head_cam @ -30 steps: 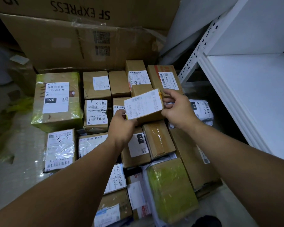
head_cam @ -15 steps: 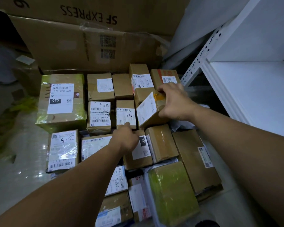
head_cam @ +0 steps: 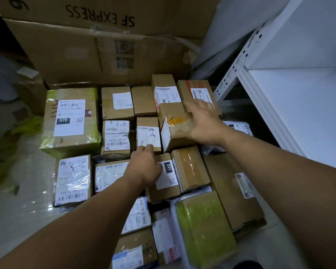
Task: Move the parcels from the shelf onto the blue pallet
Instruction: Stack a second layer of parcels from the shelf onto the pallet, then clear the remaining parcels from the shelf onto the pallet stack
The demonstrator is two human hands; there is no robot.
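Right grip [head_cam: 206, 125] lies loose on top of the small parcel [head_cam: 176, 136], fingers straight and splayed across its taped top, not curled round it. The parcel sits tilted in the second row of the stack, label face turned left. Its left edge is just beside the handwritten-label box [head_cam: 148, 133], and its far edge is up against a taller box [head_cam: 166, 94].

Left grip [head_cam: 144, 167] hovers over the 231 box [head_cam: 167, 183]. Its fingers are bent, tips at the near edge of the handwritten-label box. Can't tell if it's pinching anything.

Edges and room:
- Far side: walled off by the SF EXPRESS carton [head_cam: 105, 59], with the back row of parcels tight against it.
- Right side: the white shelf [head_cam: 299, 117] and its perforated post [head_cam: 239, 61] run diagonally close to the stack. There's a dark narrow gap between them, and a white mailer bag [head_cam: 239, 127] sits in it under the right wrist.
- Left side: glossy floor [head_cam: 17, 200] past the 070 parcel [head_cam: 70, 121].
- Near side: the green-wrapped parcel [head_cam: 206, 230] and a long flat carton [head_cam: 233, 191] are packed edge to edge.

The surface under the parcels is hidden.
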